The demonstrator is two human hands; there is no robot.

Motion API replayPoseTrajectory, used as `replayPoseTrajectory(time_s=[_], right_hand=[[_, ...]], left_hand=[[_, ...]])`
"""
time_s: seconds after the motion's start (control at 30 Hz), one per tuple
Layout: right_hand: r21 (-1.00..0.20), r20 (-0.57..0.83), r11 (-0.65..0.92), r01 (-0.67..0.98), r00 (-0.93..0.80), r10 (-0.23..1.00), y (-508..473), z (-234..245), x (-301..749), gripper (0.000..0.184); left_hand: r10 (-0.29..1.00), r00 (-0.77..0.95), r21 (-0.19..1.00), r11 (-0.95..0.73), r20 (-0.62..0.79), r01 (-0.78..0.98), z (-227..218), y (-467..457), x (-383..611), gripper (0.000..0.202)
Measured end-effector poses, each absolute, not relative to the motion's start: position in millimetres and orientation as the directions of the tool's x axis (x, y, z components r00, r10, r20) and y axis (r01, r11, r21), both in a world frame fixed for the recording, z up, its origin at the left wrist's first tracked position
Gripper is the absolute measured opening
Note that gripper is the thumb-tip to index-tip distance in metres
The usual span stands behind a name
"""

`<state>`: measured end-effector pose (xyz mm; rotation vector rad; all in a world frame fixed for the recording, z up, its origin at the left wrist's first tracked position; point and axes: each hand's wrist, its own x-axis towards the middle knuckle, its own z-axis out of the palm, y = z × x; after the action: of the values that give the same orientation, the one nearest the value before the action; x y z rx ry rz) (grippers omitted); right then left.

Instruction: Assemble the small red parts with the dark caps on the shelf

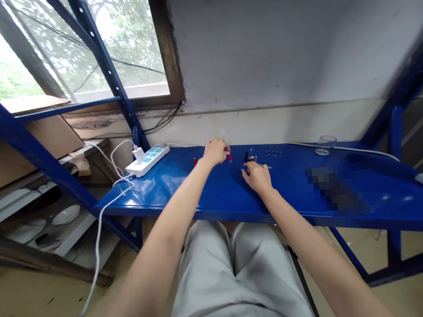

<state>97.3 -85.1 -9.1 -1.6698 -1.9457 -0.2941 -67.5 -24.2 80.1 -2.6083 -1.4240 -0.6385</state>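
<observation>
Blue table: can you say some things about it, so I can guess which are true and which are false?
1. The power strip lies on the blue table, left of both hands. True.
2. The left hand holds a big hammer. False: only a small red piece shows at its fingers.
3. The right hand is on the table near a small black piece. True.
4. The glass dish sits between the two hands. False: it stands further right, past the right hand.
5. Nothing is plugged into the power strip. False: a white plug is in it.
</observation>
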Motion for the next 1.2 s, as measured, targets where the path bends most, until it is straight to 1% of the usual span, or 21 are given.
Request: replayPoseTrajectory(time_s=[0.1, 0.2, 0.27, 0.37, 0.53, 0.97, 1.2], right_hand=[[-0.202, 0.522, 0.211, 0.956, -0.077, 0.849, -86.4, -8.7, 97.4, 0.026], [-0.217, 0.512, 0.209, 0.954, -0.072, 0.856, -86.7, -8.2, 98.1, 0.022], [-0.222, 0.515, 0.214, 0.951, -0.072, 0.854, -85.8, -8.9, 98.3, 0.02], [-0.227, 0.529, 0.235, 0.945, -0.083, 0.844, -83.6, -11.2, 98.7, 0.02], [-0.234, 0.534, 0.236, 0.943, -0.078, 0.842, -83.1, -12.3, 99.3, 0.02], [-0.263, 0.494, 0.206, 0.942, -0.051, 0.868, -86.6, -6.9, 99.0, 0.019], [-0.273, 0.503, 0.202, 0.941, -0.039, 0.864, -85.8, -7.8, 100.1, 0.017]], left_hand=[[0.83, 0.442, 0.036, -0.481, 0.339, 0.876, 94.4, -5.7, -93.7, 0.006], [0.841, 0.466, -0.071, -0.466, 0.274, 0.882, 89.7, 2.2, -114.8, 0.005], [0.862, 0.453, -0.113, -0.439, 0.227, 0.891, 83.1, 1.9, -124.1, 0.009], [0.892, 0.416, -0.121, -0.399, 0.178, 0.909, 78.1, -1.5, -131.8, 0.014], [0.899, 0.411, -0.161, -0.388, 0.151, 0.908, 82.5, -2.5, -136.5, 0.016], [0.902, 0.406, -0.201, -0.375, 0.143, 0.905, 82.4, -0.1, -142.1, 0.017], [0.906, 0.401, -0.167, -0.378, 0.134, 0.911, 82.1, 1.6, -142.0, 0.017]])
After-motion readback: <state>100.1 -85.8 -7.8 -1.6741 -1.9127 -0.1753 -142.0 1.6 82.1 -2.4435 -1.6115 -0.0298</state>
